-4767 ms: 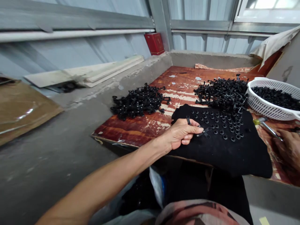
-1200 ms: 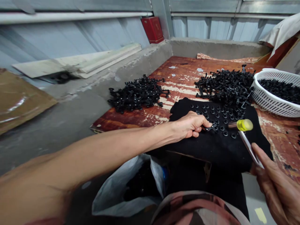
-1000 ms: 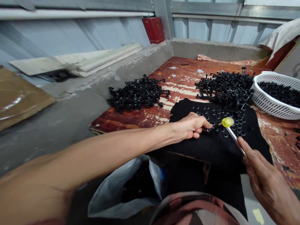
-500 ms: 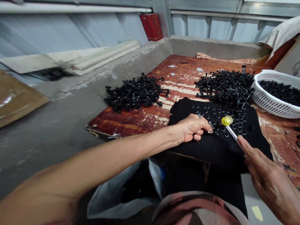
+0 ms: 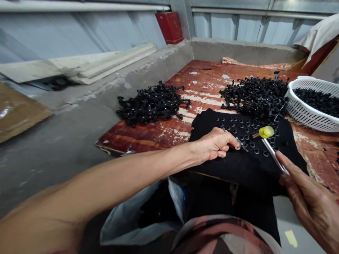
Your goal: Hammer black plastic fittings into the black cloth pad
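Observation:
My left hand (image 5: 215, 145) rests on a black cloth (image 5: 246, 165) and pinches a small black part (image 5: 237, 144) against it. Several small black rings (image 5: 249, 130) lie in rows on the cloth just beyond my fingers. My right hand (image 5: 309, 204) at the lower right grips the metal shaft of a small hammer (image 5: 266, 132) with a yellow head. The yellow head hovers a little above the cloth, just right of the pinched part.
A worn red wooden board (image 5: 164, 132) carries two heaps of black parts, one at the left (image 5: 152, 106) and one behind the cloth (image 5: 254, 95). A white plastic basket (image 5: 304, 113) of black pieces stands at the right. A grey bag (image 5: 137, 218) hangs below the board's near edge.
The hammer's yellow head has lifted slightly up and to the right since half a second ago. My left hand keeps pinching the part in the same spot.

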The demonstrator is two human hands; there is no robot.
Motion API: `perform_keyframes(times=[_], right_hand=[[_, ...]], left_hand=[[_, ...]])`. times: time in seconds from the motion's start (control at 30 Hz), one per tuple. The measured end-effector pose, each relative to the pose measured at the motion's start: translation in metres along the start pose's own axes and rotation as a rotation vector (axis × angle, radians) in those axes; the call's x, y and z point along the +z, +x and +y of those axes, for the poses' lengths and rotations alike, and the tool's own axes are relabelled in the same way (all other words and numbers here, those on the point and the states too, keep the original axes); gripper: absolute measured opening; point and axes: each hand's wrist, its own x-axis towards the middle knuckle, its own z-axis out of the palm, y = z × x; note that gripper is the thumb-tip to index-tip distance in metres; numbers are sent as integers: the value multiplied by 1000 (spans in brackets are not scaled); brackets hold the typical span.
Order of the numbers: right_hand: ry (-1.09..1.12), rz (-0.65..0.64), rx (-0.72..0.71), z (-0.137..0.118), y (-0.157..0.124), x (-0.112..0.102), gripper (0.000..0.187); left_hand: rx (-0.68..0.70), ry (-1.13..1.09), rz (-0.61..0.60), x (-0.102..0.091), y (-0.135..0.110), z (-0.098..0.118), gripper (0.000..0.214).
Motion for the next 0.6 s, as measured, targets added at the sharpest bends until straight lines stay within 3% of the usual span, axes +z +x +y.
perform_keyframes(times=[0.17, 0.37, 0.6], right_hand=[[7, 46, -47, -3, 2, -2, 60], [0, -31, -5, 3, 6, 6, 58], [8, 87, -9, -7, 6, -3, 63]], left_hand=[[-22, 6, 23, 2, -1, 3, 33], [-29, 36, 29, 0, 1, 6, 33], [-39, 70, 30, -1, -1, 10, 27]])
